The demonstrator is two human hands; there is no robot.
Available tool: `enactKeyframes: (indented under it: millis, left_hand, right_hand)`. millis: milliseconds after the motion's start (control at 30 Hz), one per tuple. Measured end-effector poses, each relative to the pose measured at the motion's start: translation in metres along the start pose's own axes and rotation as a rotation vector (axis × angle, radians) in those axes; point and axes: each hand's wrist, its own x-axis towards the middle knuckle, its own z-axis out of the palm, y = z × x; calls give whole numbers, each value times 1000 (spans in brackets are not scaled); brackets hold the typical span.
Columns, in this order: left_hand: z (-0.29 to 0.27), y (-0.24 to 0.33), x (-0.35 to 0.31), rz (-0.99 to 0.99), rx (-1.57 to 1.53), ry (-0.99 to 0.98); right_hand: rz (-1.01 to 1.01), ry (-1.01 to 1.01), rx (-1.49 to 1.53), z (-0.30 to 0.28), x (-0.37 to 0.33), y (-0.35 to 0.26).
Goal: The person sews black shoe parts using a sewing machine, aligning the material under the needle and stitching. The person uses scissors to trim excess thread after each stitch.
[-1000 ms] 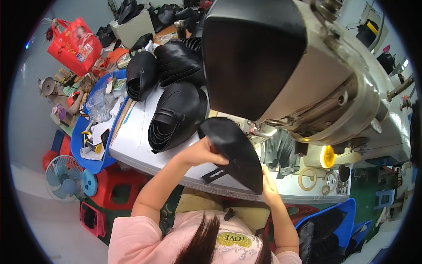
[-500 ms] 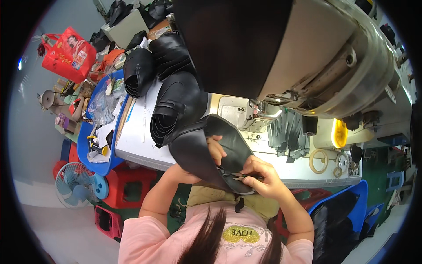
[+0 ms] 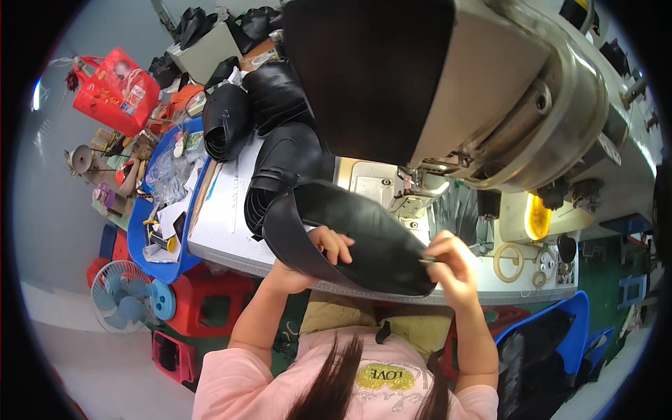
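Note:
A curved black leather-like piece (image 3: 371, 238), bent into a loop, hangs over the front of the sewing table. Its near left part is gripped by my left hand (image 3: 308, 260), whose fingers show inside the loop. At the right end of the piece, my right hand (image 3: 453, 271) is closed in a pinch. A small metal tip, like that of thread snips (image 3: 426, 260), shows at its fingers; most of the tool is hidden in the hand. Beyond both hands stands the sewing machine (image 3: 511, 91), its needle area (image 3: 414, 187) lit.
Rolled and stacked black pieces (image 3: 287, 157) lie left on the white table (image 3: 224, 203). Grey strips (image 3: 455, 217) lie right of the needle area. A blue tray (image 3: 150, 245) with scraps, a red stool (image 3: 203, 297) and a fan (image 3: 120, 297) stand left. A blue bin (image 3: 577, 315) stands right.
My right hand has moved right and up from the lower edge of the black piece to its right end. The piece has swung up and opened wider; my left hand keeps hold.

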Motion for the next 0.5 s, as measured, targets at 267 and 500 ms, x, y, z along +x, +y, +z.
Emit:
enactKeyframes:
  millis: [267, 500]
  left_hand:
    - [26, -28, -40, -557, -653, 646]
    - [57, -31, -64, -987, -293, 649]
  right_hand:
    - [85, 372, -40, 1, -3, 14]
    - [56, 269, -222, 10, 25, 19]
